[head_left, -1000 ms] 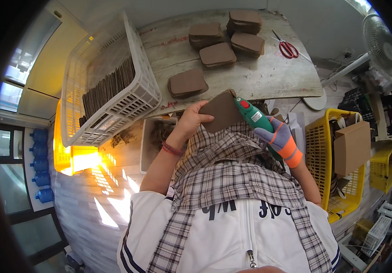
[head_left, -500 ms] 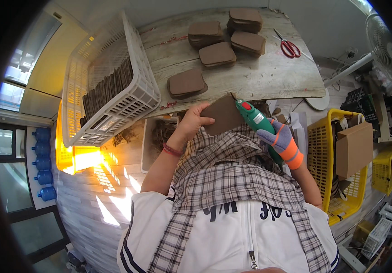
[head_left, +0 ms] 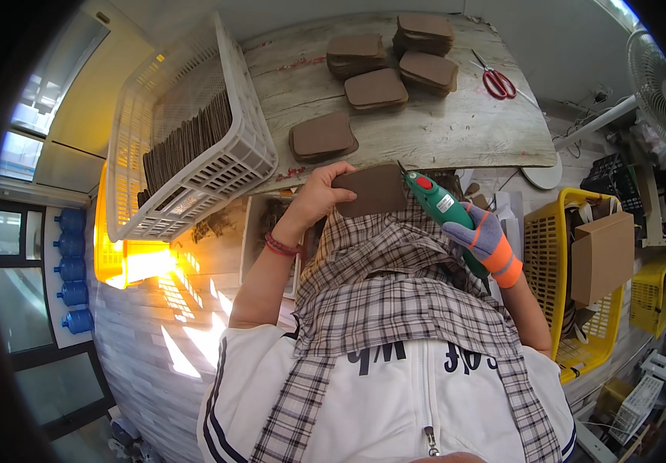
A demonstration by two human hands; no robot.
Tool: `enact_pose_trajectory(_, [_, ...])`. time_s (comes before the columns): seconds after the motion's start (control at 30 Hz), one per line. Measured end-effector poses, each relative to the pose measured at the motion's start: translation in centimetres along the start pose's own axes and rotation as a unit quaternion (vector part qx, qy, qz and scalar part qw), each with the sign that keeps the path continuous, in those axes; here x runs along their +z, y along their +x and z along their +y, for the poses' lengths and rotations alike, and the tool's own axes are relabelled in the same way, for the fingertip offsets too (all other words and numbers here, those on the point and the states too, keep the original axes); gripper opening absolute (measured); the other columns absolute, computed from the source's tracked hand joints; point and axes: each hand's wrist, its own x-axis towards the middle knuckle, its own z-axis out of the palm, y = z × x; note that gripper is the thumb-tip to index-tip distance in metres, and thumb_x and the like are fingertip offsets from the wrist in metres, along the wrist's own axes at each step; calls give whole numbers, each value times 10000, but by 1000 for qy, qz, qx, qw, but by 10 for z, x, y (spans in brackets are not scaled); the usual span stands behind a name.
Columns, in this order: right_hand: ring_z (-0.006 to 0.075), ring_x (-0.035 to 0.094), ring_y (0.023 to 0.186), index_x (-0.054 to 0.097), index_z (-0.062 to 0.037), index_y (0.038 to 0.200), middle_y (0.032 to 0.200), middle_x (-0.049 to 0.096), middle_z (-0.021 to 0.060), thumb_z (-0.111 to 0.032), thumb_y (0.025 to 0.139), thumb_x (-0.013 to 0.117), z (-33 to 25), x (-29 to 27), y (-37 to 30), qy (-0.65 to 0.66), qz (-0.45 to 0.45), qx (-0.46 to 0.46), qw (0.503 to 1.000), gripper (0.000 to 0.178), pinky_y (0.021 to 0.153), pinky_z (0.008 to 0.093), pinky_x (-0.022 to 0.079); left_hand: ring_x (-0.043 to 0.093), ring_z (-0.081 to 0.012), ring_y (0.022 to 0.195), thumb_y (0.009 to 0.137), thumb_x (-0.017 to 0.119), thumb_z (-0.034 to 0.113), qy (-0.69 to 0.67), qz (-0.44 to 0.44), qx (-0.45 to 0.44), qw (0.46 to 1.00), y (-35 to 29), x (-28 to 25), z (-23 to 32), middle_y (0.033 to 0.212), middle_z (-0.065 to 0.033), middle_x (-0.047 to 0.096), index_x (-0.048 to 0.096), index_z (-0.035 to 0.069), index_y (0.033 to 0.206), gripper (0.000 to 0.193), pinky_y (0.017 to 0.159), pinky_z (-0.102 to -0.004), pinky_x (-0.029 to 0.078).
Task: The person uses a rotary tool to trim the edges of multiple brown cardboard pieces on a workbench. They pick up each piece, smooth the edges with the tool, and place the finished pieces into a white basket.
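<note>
Between thumb and fingers, my bare left hand (head_left: 323, 193) pinches a flat dark brown piece (head_left: 375, 190) with rounded corners, just off the table's near edge. My right hand (head_left: 481, 236), in a grey-purple glove with an orange cuff, is wrapped round a green handheld power cutter (head_left: 439, 202) with a red switch. Its thin dark tip points up and left, close to the piece's right edge; whether they touch is hard to tell. A stack of similar brown pieces (head_left: 323, 137) lies on the table (head_left: 495, 127) beyond my left hand.
Several more stacks (head_left: 377, 89) and red-handled scissors (head_left: 498, 84) lie farther back. At left, a white plastic crate (head_left: 252, 147) holds many upright brown pieces. Below the table edge sits a scrap box (head_left: 249, 247). A yellow basket (head_left: 543, 255) with a cardboard box (head_left: 602, 258) stands at right.
The brown piece has turned clockwise, so its long edges run nearly level. My right hand and the cutter have shifted slightly right and down, opening a little distance from the piece's corner.
</note>
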Motion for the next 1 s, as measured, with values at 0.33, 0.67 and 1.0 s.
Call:
enact_pose_trajectory(0.33, [44,519,550,580,-8,1030,684,588,-2,-246,797,720,4,-5,-4,13,-25,18,999,361,484,196,417,578,-52,763,754,643,-67,-78,47,26,996,5,-5,2,844,7,625,556,33,911,206,684,-198,470])
enact_pose_trajectory(0.67, [41,518,549,590,-12,1040,698,598,-2,-256,798,718,7,-5,-11,-3,5,44,999,366,495,192,417,594,-67,776,800,606,-55,-118,103,66,985,10,-9,-10,865,-9,642,582,32,939,166,720,-205,489])
enact_pose_trajectory(1.0, [42,512,534,583,-12,1069,706,600,0,-273,799,721,5,-5,-11,-20,-17,35,999,400,482,184,415,604,-70,782,804,595,-49,-105,78,55,990,8,-5,-5,874,-18,650,590,12,961,168,720,-205,490])
